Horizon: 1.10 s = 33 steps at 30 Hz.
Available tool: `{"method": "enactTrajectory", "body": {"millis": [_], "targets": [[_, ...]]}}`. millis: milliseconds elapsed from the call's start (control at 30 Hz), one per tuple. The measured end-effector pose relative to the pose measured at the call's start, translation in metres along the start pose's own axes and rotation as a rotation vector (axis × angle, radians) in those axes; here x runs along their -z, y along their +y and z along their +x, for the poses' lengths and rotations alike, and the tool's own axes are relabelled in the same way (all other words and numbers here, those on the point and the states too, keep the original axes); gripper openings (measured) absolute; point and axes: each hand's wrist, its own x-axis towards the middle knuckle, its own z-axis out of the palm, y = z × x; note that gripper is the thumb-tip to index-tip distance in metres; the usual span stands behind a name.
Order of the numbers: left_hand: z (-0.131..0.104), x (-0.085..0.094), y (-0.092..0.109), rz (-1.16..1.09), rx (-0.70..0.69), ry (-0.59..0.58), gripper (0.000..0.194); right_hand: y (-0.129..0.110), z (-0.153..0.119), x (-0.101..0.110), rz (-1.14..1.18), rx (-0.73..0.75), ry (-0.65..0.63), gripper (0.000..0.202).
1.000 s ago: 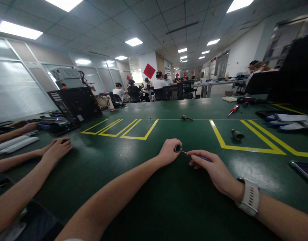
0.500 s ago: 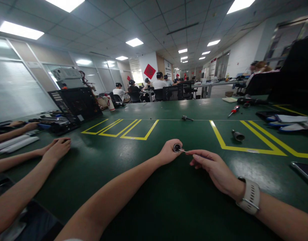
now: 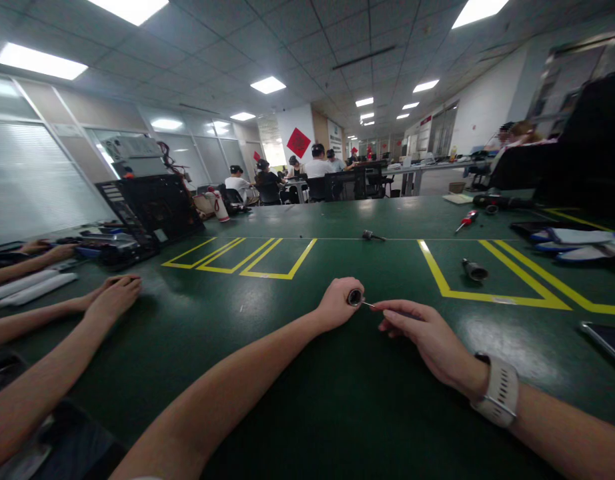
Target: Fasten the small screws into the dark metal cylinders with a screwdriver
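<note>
My left hand (image 3: 339, 303) closed round cylindrical part (image 3: 354, 298), its open end showing; my right hand (image 3: 412, 323) pinching thin metal tool (image 3: 368, 305), above green counter (image 3: 267, 347).

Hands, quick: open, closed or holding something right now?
Left hand: closed, holding a round hollow part.
Right hand: fingers closed, pinching a thin-shafted tool.

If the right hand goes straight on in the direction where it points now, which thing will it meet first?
Probably the round metal part, held in the left hand. The thin tool in the right hand points at its edge; whether they touch is unclear.
</note>
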Motion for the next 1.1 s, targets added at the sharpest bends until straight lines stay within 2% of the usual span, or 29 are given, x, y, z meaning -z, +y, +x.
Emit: {"method": "enactTrajectory", "body": {"millis": [167, 267, 500, 633, 833, 967, 1100], "targets": [[0.0007, 0.0011, 0.0001, -0.207, 0.03, -0.017, 0.011, -0.0008, -0.0005, 0.0018, 0.042, -0.006, -0.013, 0.027], [0.0009, 0.0019, 0.001, -0.245, 0.028, -0.02, 0.011, 0.0011, -0.0004, 0.0022, 0.029, 0.008, -0.02, 0.027], [0.0004, 0.0007, 0.0019, 0.017, 0.003, -0.002, 0.006, 0.0003, -0.0016, -0.0029, -0.108, 0.039, 0.042, 0.029], [0.0001, 0.0004, 0.0031, 0.104, -0.02, -0.022, 0.005, -0.0025, -0.002, -0.004, -0.143, 0.033, 0.024, 0.029], [-0.0001, 0.0018, 0.0013, -0.06, -0.001, -0.016, 0.008, -0.0015, 0.0001, 0.0015, 0.013, -0.011, 0.001, 0.028], [0.0004, -0.0001, -0.0015, -0.204, 0.001, 0.001, 0.011, -0.0031, -0.0007, 0.0012, 0.047, -0.025, 0.002, 0.028], [0.0012, -0.0014, -0.0014, -0.239, 0.015, -0.005, 0.014, -0.0036, -0.0017, -0.0003, 0.06, -0.014, 0.011, 0.027]]}}
